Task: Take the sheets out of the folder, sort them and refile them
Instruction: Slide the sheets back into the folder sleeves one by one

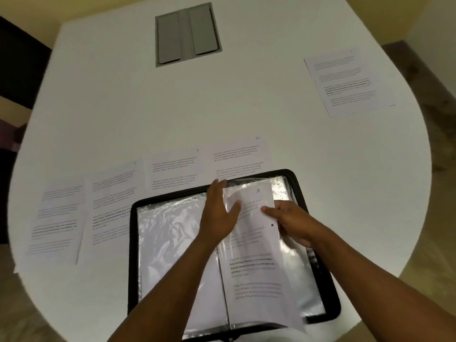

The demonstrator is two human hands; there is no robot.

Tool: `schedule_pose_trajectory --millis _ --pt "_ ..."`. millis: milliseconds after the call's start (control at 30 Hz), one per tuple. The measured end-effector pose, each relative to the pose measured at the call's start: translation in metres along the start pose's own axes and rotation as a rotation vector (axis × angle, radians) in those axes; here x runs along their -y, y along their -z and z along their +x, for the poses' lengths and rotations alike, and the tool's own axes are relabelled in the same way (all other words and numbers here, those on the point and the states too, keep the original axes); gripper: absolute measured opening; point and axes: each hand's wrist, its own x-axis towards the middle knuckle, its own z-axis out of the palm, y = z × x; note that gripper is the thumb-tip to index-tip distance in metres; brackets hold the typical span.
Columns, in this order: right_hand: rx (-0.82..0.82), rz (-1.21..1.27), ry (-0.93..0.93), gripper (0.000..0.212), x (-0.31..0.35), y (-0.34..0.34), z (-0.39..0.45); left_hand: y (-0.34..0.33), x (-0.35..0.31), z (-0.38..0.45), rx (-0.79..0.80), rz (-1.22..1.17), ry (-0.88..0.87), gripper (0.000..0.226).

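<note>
The right hand pinches a sheet marked "5"; the left hand, fingers straight and together, holds its other edge. The sheet stands over the open folder, on the table. Beyond lies a sheet marked "10".

**Both hands at work, forearms stretched forward**

Both bare forearms are extended forward and angled inward. The left hand is laid flat, fingers straight, thumb spread to the right. The right hand is turned inward, a sheet pinched between thumb and fingers.
</note>
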Motion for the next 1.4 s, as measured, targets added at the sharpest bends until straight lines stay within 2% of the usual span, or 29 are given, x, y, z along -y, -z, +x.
schedule_pose_trajectory --millis 67,133,233,333,433,467,567,633,700,767,833,900,1000,1100,1200,1300,1400 --pt "0.066 0.156 0.013 0.033 0.005 -0.015 0.000 0.004 -0.009 -0.026 -0.021 -0.079 0.014 0.050" --pt "0.106 0.293 0.017 0.034 0.010 -0.034 0.000 0.011 -0.017 -0.051 -0.027 -0.130 0.104 0.038" --pt "0.139 0.366 0.012 0.032 0.018 -0.066 -0.002 0.026 -0.020 -0.081 -0.006 -0.230 0.225 0.059" --pt "0.180 0.403 0.016 0.034 0.022 -0.103 -0.006 0.052 -0.016 -0.103 0.058 -0.268 0.233 0.069" --pt "0.258 0.358 0.027 0.048 0.024 -0.137 -0.009 0.079 -0.003 -0.119 0.146 -0.324 0.299 0.081" --pt "0.282 0.329 0.024 0.052 0.024 -0.147 -0.009 0.087 0.005 -0.123 0.133 -0.364 0.331 0.078" --pt "0.368 0.281 -0.016 0.054 0.020 -0.176 -0.009 0.118 0.030 -0.131 -0.009 -0.478 0.440 0.046" --pt "0.364 0.195 0.009 0.057 0.012 -0.193 -0.009 0.136 0.057 -0.132 -0.074 -0.435 0.490 0.037" --pt "0.282 -0.013 0.106 0.065 0.002 -0.206 -0.011 0.148 0.085 -0.130 -0.115 -0.375 0.509 0.026" --pt "0.111 -0.394 0.237 0.066 -0.014 -0.211 -0.009 0.153 0.112 -0.125 -0.162 -0.306 0.542 0.016" --pt "-0.032 -0.770 0.344 0.048 -0.033 -0.209 -0.005 0.152 0.138 -0.120 -0.179 -0.248 0.572 0.012" --pt "-0.036 -1.030 0.372 0.055 -0.055 -0.204 -0.002 0.148 0.159 -0.116 -0.187 -0.168 0.573 0.019" --pt "-0.005 -1.337 0.328 0.076 -0.084 -0.200 0.003 0.136 0.172 -0.120 -0.230 -0.013 0.523 0.047" --pt "-0.020 -1.442 0.308 0.085 -0.102 -0.205 0.003 0.122 0.174 -0.137 -0.249 0.199 0.279 0.069" --pt "-0.010 -1.471 0.284 0.084 -0.111 -0.213 -0.003 0.109 0.185 -0.148 -0.054 0.422 0.044 0.071" --pt "-0.008 -1.462 0.267 0.080 -0.107 -0.216 -0.007 0.098 0.187 -0.153 0.177 0.511 0.017 0.071" --pt "0.005 -1.423 0.240 0.076 -0.102 -0.214 -0.014 0.093 0.185 -0.152 0.241 0.593 0.030 0.070"
